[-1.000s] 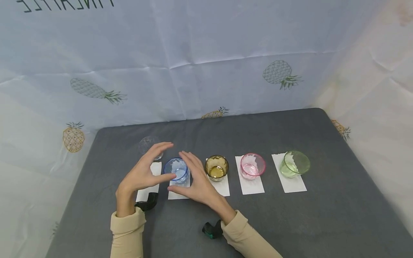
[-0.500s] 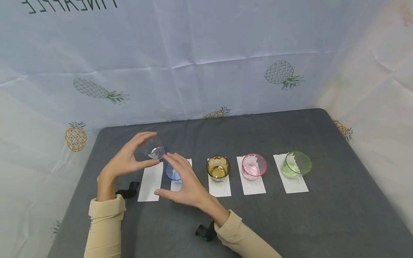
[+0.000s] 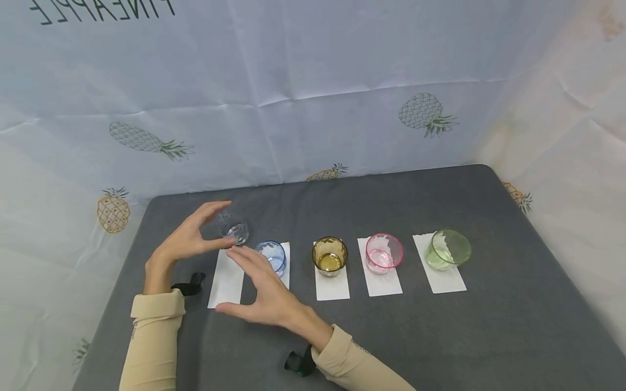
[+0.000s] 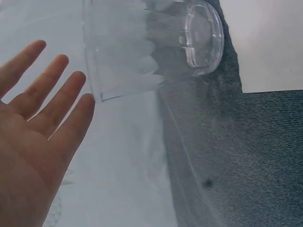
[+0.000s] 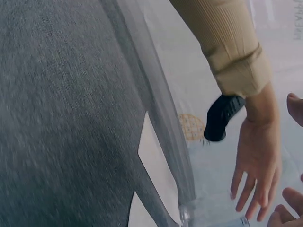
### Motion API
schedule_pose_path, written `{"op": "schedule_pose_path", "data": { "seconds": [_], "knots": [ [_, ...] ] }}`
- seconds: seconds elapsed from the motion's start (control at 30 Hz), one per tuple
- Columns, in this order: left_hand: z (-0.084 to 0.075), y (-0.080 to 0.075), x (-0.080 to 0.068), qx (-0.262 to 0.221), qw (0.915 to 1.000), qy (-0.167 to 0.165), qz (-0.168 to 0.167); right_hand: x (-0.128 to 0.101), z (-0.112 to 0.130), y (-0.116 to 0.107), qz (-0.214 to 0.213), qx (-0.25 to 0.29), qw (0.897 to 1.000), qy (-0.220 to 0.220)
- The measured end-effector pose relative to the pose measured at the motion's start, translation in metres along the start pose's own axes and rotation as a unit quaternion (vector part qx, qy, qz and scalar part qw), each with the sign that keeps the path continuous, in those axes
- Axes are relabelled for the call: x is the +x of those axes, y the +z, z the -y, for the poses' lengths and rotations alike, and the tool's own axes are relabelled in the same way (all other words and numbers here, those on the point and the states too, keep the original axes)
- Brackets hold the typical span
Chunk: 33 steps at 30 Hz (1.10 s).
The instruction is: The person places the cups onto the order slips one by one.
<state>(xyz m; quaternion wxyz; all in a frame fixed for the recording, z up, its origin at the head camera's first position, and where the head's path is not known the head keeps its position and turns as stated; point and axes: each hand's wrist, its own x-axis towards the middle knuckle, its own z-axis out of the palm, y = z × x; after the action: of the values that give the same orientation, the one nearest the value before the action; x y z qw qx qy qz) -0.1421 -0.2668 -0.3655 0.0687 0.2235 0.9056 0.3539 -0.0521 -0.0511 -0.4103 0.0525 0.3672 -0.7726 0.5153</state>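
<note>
Fingers (image 3: 215,209) spread beside clear cup (image 3: 235,231)

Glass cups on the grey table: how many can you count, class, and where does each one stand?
5. Clear cup by the left hand, beyond the bare paper strip. Blue cup, amber cup, pink cup and green cup each stand on a strip, leftward to rightward. None seems hidden.

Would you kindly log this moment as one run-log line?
left hand: open beside clear cup | right hand: open, near blue cup | empty paper slip
</note>
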Motion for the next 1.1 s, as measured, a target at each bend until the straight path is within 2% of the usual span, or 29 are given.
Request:
{"op": "schedule_pose_path", "data": {
  "seconds": [0.17, 0.3, 0.53, 0.77, 0.93, 1.1],
  "knots": [
    [-0.002, 0.002, -0.002, 0.004, 1.0, -0.002, -0.007, -0.001, 0.003, 0.012, 0.01, -0.013, 0.999, -0.027],
    [0.016, 0.004, 0.0, 0.016, 0.9998, 0.001, -0.01, -0.003, 0.006, 0.02, 0.026, -0.018, 0.999, -0.032],
    [0.024, 0.005, -0.001, 0.025, 0.9995, -0.015, -0.009, -0.006, 0.005, 0.036, 0.026, -0.028, 0.999, -0.034],
    [0.029, 0.005, -0.001, 0.025, 0.9994, -0.022, -0.011, -0.006, -0.001, 0.046, 0.023, -0.045, 0.999, 0.001],
    [0.03, 0.007, 0.0, 0.024, 0.9993, -0.029, -0.003, -0.007, -0.008, 0.053, 0.038, -0.11, 0.992, 0.039],
    [0.033, 0.009, 0.0, 0.026, 0.999, -0.034, -0.015, -0.009, -0.017, 0.059, 0.048, -0.147, 0.986, 0.064]
  ]
}}
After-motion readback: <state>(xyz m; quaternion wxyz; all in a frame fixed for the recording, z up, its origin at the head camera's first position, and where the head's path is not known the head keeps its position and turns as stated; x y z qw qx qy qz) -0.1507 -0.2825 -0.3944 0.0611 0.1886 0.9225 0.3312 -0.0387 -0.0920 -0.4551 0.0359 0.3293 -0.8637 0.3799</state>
